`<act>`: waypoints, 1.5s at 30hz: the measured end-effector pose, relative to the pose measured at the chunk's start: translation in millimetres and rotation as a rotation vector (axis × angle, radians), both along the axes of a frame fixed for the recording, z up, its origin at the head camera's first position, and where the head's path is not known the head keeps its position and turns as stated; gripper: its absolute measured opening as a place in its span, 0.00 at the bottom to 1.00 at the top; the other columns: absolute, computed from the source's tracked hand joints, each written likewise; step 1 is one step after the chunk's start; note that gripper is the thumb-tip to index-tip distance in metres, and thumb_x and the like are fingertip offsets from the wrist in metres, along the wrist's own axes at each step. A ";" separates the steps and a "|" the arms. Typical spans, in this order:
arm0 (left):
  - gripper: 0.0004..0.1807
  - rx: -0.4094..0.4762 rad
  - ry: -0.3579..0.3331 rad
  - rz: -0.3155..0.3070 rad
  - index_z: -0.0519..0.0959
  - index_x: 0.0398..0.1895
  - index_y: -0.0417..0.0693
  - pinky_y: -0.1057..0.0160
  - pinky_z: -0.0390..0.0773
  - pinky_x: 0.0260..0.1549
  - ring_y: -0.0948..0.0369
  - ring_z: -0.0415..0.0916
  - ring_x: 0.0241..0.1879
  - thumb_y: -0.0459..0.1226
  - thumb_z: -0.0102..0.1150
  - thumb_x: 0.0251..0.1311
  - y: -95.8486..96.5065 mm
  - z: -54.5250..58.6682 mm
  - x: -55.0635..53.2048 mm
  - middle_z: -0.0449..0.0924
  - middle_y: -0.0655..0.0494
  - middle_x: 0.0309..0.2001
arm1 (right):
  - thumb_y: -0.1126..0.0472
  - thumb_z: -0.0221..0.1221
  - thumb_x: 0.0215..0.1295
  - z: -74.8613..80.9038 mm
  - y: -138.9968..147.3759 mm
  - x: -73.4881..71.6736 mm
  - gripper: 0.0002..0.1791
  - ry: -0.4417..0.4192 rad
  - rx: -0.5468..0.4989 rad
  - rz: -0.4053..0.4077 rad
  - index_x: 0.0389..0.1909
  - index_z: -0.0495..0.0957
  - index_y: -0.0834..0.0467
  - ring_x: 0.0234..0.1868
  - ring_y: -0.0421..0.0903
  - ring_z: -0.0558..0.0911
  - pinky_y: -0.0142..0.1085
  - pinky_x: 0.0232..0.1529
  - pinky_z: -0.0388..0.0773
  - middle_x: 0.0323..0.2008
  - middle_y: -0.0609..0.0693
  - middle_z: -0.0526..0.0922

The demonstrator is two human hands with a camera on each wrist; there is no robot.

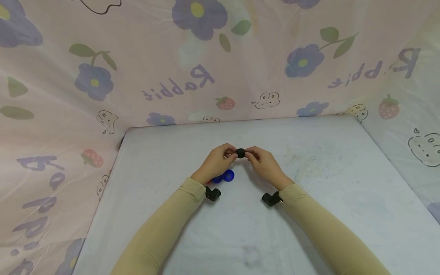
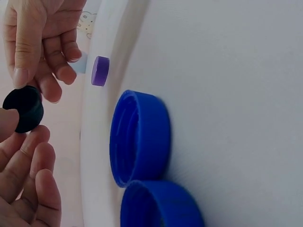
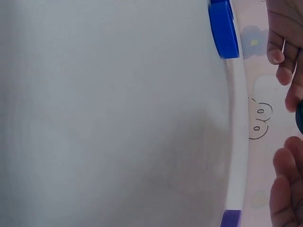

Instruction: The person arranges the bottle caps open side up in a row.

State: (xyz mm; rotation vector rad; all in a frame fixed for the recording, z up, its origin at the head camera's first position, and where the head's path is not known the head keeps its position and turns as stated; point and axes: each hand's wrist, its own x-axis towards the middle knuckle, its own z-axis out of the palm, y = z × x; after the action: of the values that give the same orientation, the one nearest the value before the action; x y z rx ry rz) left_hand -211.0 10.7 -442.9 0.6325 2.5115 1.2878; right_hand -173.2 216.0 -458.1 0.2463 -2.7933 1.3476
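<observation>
A small, dark, hollow bottle cap (image 1: 240,153) is held up between both hands. My left hand (image 1: 220,157) pinches one side of it, the thumb lapping over the rim of the cap (image 2: 29,111) in the left wrist view. From the other side my right hand (image 1: 262,159) grips its edge between thumb and fingertips. Below the left hand lies a blue bottle cap (image 1: 228,175), with a second blue cap (image 1: 217,179) beside it, partly covered by the left wrist. A sliver of something red (image 1: 209,182) peeks out there too.
A purple cap (image 2: 100,71) stands on the white table (image 1: 343,214) beyond the blue caps; the head view does not show it. Printed cloth (image 1: 240,61) hangs around the table's back and sides. A black wrist device (image 1: 214,194) sits below each sleeve cuff.
</observation>
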 end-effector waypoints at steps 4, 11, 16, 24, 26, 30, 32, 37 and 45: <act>0.14 0.030 0.001 0.006 0.75 0.52 0.54 0.62 0.76 0.42 0.64 0.75 0.43 0.47 0.56 0.68 0.0 0.8 2.3 0.80 0.65 0.43 | 0.51 0.52 0.74 1.6 -0.9 2.0 0.17 0.032 -0.002 -0.003 0.54 0.77 0.56 0.40 0.45 0.80 0.42 0.40 0.76 0.42 0.52 0.84; 0.19 0.056 0.003 -0.025 0.72 0.59 0.53 0.62 0.76 0.41 0.65 0.76 0.41 0.46 0.56 0.68 0.5 -0.3 3.4 0.81 0.63 0.44 | 0.55 0.54 0.73 3.7 -3.5 4.9 0.17 0.066 0.034 0.007 0.56 0.76 0.58 0.38 0.45 0.78 0.41 0.39 0.75 0.42 0.49 0.83; 0.21 0.041 -0.015 -0.043 0.69 0.62 0.55 0.59 0.75 0.44 0.64 0.77 0.42 0.46 0.54 0.69 0.7 0.4 5.8 0.81 0.63 0.43 | 0.54 0.58 0.70 4.2 -4.2 6.9 0.20 0.028 0.045 0.038 0.59 0.75 0.57 0.40 0.45 0.79 0.40 0.41 0.75 0.42 0.49 0.83; 0.18 0.022 -0.045 -0.071 0.71 0.60 0.56 0.58 0.75 0.44 0.64 0.77 0.41 0.46 0.52 0.70 2.7 -0.4 10.3 0.82 0.56 0.44 | 0.53 0.61 0.67 2.0 -0.9 10.1 0.20 -0.034 0.057 0.034 0.56 0.76 0.55 0.41 0.44 0.79 0.41 0.41 0.76 0.42 0.47 0.82; 0.18 0.011 -0.045 -0.078 0.72 0.60 0.56 0.60 0.75 0.43 0.65 0.76 0.41 0.46 0.52 0.70 3.1 0.1 11.3 0.82 0.57 0.44 | 0.52 0.61 0.66 1.8 0.2 11.3 0.20 -0.038 0.062 0.034 0.56 0.76 0.56 0.41 0.44 0.79 0.41 0.41 0.76 0.41 0.47 0.82; 0.19 -0.028 -0.038 -0.096 0.72 0.60 0.53 0.61 0.75 0.42 0.64 0.76 0.41 0.44 0.55 0.68 3.5 1.4 13.1 0.80 0.60 0.43 | 0.52 0.61 0.66 2.1 1.9 14.0 0.20 -0.040 0.074 0.042 0.56 0.76 0.55 0.40 0.44 0.79 0.40 0.41 0.76 0.41 0.46 0.82; 0.19 -0.058 -0.028 -0.108 0.73 0.60 0.52 0.61 0.75 0.43 0.64 0.75 0.42 0.42 0.57 0.67 3.3 0.8 13.6 0.79 0.61 0.43 | 0.52 0.62 0.66 2.2 2.4 15.5 0.19 -0.032 0.077 0.055 0.55 0.77 0.56 0.40 0.44 0.79 0.40 0.41 0.76 0.41 0.46 0.82; 0.19 -0.135 0.018 -0.145 0.74 0.57 0.52 0.61 0.74 0.47 0.62 0.73 0.47 0.39 0.61 0.63 2.2 -2.9 13.9 0.78 0.61 0.46 | 0.54 0.63 0.65 3.1 2.9 19.4 0.18 -0.050 0.069 0.085 0.53 0.78 0.55 0.39 0.44 0.79 0.41 0.41 0.75 0.39 0.46 0.82; 0.19 -0.233 0.088 -0.198 0.78 0.53 0.49 0.60 0.72 0.51 0.59 0.73 0.51 0.42 0.65 0.60 2.3 -11.5 16.1 0.78 0.56 0.48 | 0.54 0.64 0.64 -2.2 3.1 21.5 0.17 -0.142 0.110 0.123 0.52 0.79 0.53 0.36 0.43 0.78 0.40 0.39 0.75 0.35 0.44 0.81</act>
State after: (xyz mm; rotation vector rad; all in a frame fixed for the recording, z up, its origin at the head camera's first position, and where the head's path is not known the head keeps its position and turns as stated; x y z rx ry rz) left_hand -194.9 13.0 -454.4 0.8724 2.5405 0.9010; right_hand -151.6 219.1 -460.2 0.3450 -3.0212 1.2832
